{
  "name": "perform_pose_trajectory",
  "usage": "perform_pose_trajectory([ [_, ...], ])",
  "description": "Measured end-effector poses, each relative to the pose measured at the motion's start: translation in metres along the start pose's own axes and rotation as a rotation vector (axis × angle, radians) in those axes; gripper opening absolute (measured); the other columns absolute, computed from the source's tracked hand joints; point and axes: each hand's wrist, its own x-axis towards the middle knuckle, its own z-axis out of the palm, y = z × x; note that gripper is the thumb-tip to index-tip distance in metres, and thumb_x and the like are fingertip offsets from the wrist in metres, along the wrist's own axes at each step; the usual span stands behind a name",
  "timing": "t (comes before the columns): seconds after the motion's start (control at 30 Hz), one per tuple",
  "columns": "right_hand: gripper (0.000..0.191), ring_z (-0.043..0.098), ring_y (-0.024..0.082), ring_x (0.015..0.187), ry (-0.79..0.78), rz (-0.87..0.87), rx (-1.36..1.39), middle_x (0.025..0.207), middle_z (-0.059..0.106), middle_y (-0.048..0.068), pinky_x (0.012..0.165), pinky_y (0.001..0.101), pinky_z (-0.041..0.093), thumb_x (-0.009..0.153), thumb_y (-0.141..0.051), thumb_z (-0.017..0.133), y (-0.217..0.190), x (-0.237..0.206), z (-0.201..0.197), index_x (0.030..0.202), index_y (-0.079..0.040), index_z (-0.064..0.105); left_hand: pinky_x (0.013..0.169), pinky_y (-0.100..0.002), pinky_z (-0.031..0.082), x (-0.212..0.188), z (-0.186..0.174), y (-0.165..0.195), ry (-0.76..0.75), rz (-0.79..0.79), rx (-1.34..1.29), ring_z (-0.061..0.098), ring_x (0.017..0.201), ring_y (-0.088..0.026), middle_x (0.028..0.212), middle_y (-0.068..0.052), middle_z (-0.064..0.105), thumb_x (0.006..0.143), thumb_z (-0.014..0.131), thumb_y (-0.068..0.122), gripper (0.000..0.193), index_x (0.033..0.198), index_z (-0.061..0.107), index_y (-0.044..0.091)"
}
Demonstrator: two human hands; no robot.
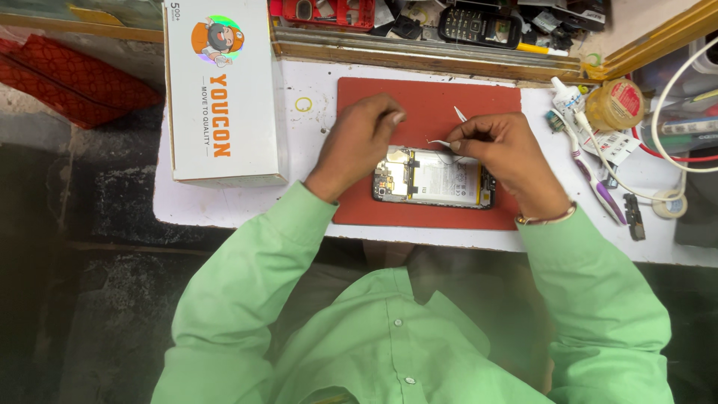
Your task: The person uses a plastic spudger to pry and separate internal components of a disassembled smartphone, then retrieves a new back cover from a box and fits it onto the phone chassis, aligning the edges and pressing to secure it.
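We see a tall white cardboard box [224, 90] standing left of the red rubber mat [359, 97] on our white worktop [194, 206], a purple-handled toothbrush [602, 191] and round amber jar [615, 105] to the right. On the mat lies the opened smartphone with its flat white battery exposed [434, 179]. Our left hand [359, 142] steadies its top edge, fingers curled, gripping nothing. Our right hand [501, 150] pinches thin metal tweezers [449, 135] over it.

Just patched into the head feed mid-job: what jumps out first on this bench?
The opened phone, back cover off, lies on the red mat at centre. The left hand rests at its upper left edge, and the right hand holds tweezers over it. A tall white box stands left of the mat.
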Motion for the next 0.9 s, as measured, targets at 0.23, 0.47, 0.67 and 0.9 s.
perform_pose_trajectory([
  [0.23,0.009,0.072,0.018,0.081,0.264,-0.403,-0.553,0.094,0.073,0.005,0.072,0.0295,0.056,0.090,-0.002,0.073,-0.024,-0.032,0.034,0.098,-0.003,0.077,0.060,-0.035,0.052,-0.015,-0.014,0.010,-0.102,-0.275,0.067,0.069,0.063,-0.020,0.071,-0.008,0.071,0.087,0.075,0.015,0.015,0.092,0.066,0.005],
  [0.47,0.013,0.068,0.024,0.080,0.337,-0.647,-0.824,0.094,0.069,0.005,0.071,0.0361,0.053,0.085,0.000,0.075,-0.035,-0.044,0.048,0.096,-0.006,0.076,0.061,-0.033,0.054,-0.015,-0.007,0.013,-0.095,-0.252,0.034,0.071,0.065,-0.018,0.075,-0.004,0.072,0.084,0.077,0.015,0.014,0.087,0.067,0.005],
  [0.67,0.016,0.064,0.023,0.082,0.334,-0.811,-1.035,0.098,0.067,0.003,0.075,0.0374,0.049,0.083,0.000,0.076,-0.037,-0.048,0.049,0.098,-0.007,0.074,0.058,-0.035,0.053,-0.015,-0.006,0.013,-0.119,-0.287,0.096,0.067,0.059,-0.019,0.067,-0.006,0.069,0.082,0.071,0.012,0.007,0.084,0.068,0.006],
  [0.9,0.016,0.062,0.022,0.085,0.269,-0.844,-1.152,0.100,0.066,0.002,0.075,0.0373,0.047,0.084,-0.004,0.076,-0.046,-0.047,0.048,0.100,-0.007,0.075,0.055,-0.033,0.051,-0.009,-0.005,0.013,-0.175,-0.338,0.051,0.064,0.054,-0.014,0.060,-0.004,0.066,0.080,0.070,0.010,0.006,0.082,0.069,0.005],
])
